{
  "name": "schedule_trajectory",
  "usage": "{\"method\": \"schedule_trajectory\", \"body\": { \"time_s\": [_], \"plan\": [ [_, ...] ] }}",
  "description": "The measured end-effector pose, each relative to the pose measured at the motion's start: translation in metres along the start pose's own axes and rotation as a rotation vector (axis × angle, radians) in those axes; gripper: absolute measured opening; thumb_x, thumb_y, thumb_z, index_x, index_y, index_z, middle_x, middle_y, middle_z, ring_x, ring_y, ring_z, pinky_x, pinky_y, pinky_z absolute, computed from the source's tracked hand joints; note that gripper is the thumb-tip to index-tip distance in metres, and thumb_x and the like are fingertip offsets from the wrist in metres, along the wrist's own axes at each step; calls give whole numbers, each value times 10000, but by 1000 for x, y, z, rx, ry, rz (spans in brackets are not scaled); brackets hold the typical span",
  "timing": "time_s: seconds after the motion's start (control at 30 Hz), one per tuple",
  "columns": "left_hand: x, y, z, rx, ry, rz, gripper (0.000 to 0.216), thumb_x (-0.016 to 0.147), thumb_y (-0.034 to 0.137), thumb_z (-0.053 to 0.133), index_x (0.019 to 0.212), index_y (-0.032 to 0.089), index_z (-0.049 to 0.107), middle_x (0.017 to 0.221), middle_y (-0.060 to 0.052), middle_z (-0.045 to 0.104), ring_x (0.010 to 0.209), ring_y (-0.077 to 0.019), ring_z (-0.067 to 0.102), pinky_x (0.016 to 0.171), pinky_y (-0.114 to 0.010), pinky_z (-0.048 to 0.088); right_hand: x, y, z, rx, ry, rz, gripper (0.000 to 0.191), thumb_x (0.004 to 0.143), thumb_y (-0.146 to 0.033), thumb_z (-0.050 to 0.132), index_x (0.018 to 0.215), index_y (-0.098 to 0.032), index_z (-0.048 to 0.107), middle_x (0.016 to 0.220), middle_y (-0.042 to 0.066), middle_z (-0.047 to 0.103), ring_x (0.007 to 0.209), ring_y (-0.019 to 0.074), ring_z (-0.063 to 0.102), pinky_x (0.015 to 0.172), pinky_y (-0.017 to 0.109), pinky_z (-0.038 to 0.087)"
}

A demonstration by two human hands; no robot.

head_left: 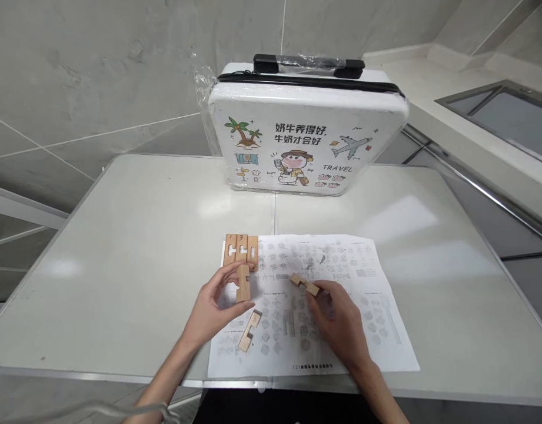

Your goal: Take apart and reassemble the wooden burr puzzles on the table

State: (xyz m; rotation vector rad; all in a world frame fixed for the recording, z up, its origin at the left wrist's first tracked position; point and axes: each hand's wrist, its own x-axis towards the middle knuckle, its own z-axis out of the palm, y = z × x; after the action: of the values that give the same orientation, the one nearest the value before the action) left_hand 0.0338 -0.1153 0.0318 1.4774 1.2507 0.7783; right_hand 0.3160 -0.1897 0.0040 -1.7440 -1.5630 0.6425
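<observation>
Between the thumb and fingers of my left hand (213, 306) stands a notched wooden block (243, 284), held upright over the printed sheet. My right hand (341, 321) pinches one end of another notched wooden block (304, 284), which points toward the left. A third notched piece (250, 331), with a pencilled number on it, lies on the paper below my left hand. Just beyond my left fingertips, flat wooden pieces with cut-out slots (241, 248) lie side by side, some bearing handwritten numbers. Part of their near edge is hidden by my hand.
The printed sheet (341, 347), covered in small puzzle diagrams, lies on a pale folding table (120, 282). A white cartoon suitcase (262, 112) in clear plastic stands at the back of the table. A counter with a sink (504, 112) runs along the right.
</observation>
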Motion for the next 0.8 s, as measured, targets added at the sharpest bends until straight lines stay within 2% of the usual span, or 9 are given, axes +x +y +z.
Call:
{"method": "schedule_trajectory", "body": {
  "time_s": [0.1, 0.27, 0.43, 0.67, 0.8],
  "plan": [
    [-9, -8, -13, 122, -19, 23, 681, 817, 392, 882, 1434, 316, 603, 1451, -105, 677, 1302, -328, 655, 1122, -528, 543, -1, -1, 1, 9, 25, -53, 155, 1057, -361, 592, 1128, -241, 660, 1150, 114, 709, 1095, 294, 681, 903, 441, 588],
    [-18, -7, -32, 281, -188, 144, 628, 861, 375, 857, 1433, 339, 600, 1442, -91, 670, 1326, -312, 639, 1148, -525, 522, -8, -8, 6, 48, -1, -95, 98, 1027, -318, 650, 1096, -249, 662, 1144, 110, 696, 1080, 294, 680, 875, 436, 601],
    [-22, -7, -44, 424, -323, 247, 624, 891, 387, 837, 1459, 340, 584, 1466, -100, 627, 1415, -327, 530, 1181, -537, 493, -19, -19, 15, 63, -14, -157, 50, 1007, -247, 666, 1056, -252, 656, 1098, 100, 691, 1053, 289, 680, 855, 425, 596],
    [-28, -4, -40, 591, -443, 240, 592, 859, 380, 872, 1389, 351, 611, 1573, -66, 515, 1472, -355, 401, 1190, -551, 474, -38, -26, 31, 4, 6, -212, 113, 974, -202, 677, 991, -244, 573, 1092, 99, 657, 1041, 285, 653, 854, 438, 579],
    [-29, -3, -35, 616, -462, 255, 676, 823, 399, 907, 1415, 358, 584, 1585, -51, 507, 1465, -342, 407, 1172, -525, 493, -46, -29, 38, -43, 3, -227, 183, 931, -165, 691, 944, -240, 524, 1050, 88, 625, 995, 280, 620, 829, 441, 558]
  ]
}}
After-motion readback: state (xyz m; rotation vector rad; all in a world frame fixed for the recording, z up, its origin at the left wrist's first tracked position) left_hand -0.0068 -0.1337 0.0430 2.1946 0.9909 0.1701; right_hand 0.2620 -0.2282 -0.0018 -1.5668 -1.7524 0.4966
